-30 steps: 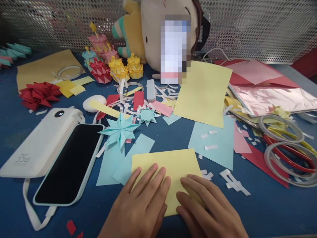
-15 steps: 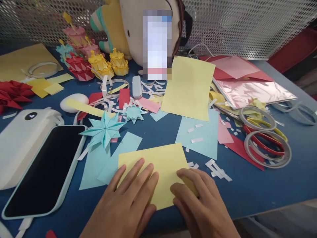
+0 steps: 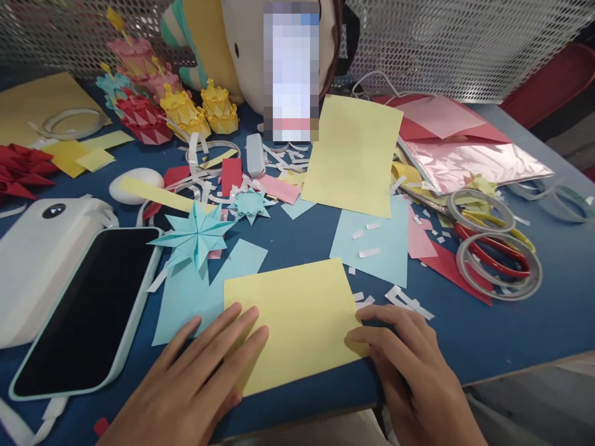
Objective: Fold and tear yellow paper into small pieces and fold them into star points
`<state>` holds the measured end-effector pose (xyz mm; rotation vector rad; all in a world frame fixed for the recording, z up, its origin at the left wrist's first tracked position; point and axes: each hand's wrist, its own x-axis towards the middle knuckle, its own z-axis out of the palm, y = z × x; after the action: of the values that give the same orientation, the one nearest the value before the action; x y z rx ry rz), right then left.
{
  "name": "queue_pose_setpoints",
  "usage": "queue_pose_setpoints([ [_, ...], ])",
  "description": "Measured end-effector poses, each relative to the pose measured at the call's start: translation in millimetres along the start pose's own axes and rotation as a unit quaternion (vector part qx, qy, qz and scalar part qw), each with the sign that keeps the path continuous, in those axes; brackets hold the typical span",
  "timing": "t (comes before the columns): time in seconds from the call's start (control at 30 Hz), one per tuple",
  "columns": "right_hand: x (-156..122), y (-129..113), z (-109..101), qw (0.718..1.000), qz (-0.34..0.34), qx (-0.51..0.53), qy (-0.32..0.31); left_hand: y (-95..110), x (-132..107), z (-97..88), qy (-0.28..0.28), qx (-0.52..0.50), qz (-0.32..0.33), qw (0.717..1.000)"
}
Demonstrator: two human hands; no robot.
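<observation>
A perforated metal panel (image 3: pixel 446 46) is standing behind a blue table (image 3: pixel 493 337). Light is glinting off the panel.

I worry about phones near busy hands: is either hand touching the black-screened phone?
No, blue tabletop shows between the phone and left hand, and the right hand is farther off.

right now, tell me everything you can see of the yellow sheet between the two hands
The yellow sheet is plain, pale, matte and looks like paper, roughly rectangular with straight edges. It lies about flat on the blue table, near the front edge, slightly slanted. Its left side overlaps light blue paper. The left hand has spread fingers over its left part; the right hand has curled fingers at its right edge. Whether it is folded, I cannot tell.
</observation>
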<state>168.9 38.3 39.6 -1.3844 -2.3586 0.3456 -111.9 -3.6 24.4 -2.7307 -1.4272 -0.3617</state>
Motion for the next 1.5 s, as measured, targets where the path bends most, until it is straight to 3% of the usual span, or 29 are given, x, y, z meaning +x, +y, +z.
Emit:
queue_pose_setpoints([
  [0.13,12,-26,16,0.995,-0.026,0.089,0.038,2,-2,-3.4,-0.013,-0.030,-0.052,0.998],
  [0.2,20,-43,28,0.985,-0.078,0.140,0.063,1,-2,-5.3,-0.020,-0.025,-0.039,0.999],
  [0.23,24,-51,34,0.988,-0.078,0.136,-0.004,0,-2,-6.3,-0.022,-0.017,-0.024,0.999],
  [0.4,39,-79,51,0.988,-0.123,0.090,0.030,-8,-4,-8.8,-0.026,-0.003,0.018,0.999],
  [0.5,42,-87,55,0.987,-0.128,0.081,0.044,-8,-6,-8.4,-0.026,-0.012,0.003,1.000],
  [0.73,47,-99,62,0.990,-0.111,0.071,0.056,-5,-6,-5.2,-0.086,-0.044,-0.073,0.993],
  [1.0,45,-95,58,0.991,-0.112,0.065,0.042,-6,-7,-7.4,-0.078,-0.038,-0.078,0.993],
  [1.3,42,-72,40,0.992,-0.076,0.091,-0.046,-6,-3,-7.5,-0.089,-0.028,-0.076,0.993],
  [1.5,33,-47,38,0.990,-0.035,0.131,-0.029,-8,-4,-4.2,-0.082,-0.004,-0.080,0.993],
])
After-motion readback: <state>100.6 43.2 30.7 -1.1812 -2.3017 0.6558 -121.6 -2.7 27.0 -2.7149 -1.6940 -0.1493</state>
